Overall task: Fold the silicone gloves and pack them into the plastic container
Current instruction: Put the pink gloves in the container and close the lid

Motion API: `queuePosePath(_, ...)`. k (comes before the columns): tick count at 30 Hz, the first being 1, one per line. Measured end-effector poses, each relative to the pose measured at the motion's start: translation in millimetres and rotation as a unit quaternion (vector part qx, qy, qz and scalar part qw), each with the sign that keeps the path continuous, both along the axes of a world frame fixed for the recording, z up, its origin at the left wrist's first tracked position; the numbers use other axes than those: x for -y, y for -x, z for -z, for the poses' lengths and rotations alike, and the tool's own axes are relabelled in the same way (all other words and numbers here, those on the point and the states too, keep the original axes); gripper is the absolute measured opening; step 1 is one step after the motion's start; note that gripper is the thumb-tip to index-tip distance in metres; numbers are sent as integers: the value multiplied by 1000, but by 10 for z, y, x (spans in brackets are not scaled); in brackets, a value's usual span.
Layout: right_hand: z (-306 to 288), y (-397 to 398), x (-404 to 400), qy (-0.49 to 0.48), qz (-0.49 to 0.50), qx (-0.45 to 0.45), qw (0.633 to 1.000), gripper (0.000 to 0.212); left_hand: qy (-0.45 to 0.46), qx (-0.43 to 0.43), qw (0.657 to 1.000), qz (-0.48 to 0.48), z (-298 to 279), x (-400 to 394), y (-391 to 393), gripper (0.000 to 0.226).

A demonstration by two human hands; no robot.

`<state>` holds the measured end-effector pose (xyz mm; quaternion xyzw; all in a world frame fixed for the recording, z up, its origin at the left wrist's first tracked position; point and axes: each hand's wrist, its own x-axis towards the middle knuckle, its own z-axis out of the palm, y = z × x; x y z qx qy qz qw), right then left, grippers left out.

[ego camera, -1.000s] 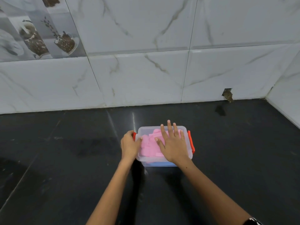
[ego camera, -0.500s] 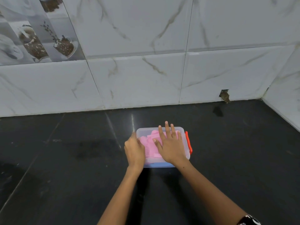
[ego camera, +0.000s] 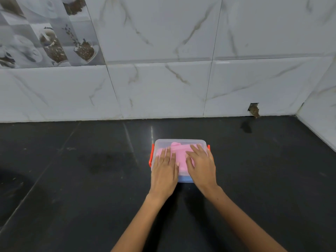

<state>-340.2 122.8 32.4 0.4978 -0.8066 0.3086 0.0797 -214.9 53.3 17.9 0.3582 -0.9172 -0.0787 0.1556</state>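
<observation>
A clear plastic container (ego camera: 180, 142) with orange side clips (ego camera: 150, 157) stands on the black counter, its lid on. Pink silicone gloves (ego camera: 180, 153) show through the lid, folded inside. My left hand (ego camera: 164, 170) lies flat on the left half of the lid, fingers straight. On the right half my right hand (ego camera: 201, 166) presses down the same way. The near edge of the box shows a blue base between my wrists.
The black stone counter (ego camera: 72, 188) runs to a white marble-tiled wall (ego camera: 163, 88) behind and a side wall at the right. A small hole with debris (ego camera: 254, 110) sits in the wall at the back right.
My left hand left the box's left side clip and moved onto the lid, flat beside my right hand. The right hand shifted slightly right on the lid.
</observation>
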Motion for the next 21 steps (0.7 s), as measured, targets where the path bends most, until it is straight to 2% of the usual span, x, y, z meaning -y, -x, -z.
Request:
queuePosePath(4,161,-45,-291,-90,-35,-6,995,38,-9,-15,1000,-24,68,-74,-99,52)
queuePosePath(8,178,-147,-269,-78,-91,-34,992,41,-19,-23,999,-40,79,-37,-251,52)
queuePosePath(21,212,-1186,740,-72,-117,-73,988,41,-7,-16,996,-91,63,816,-1335,52)
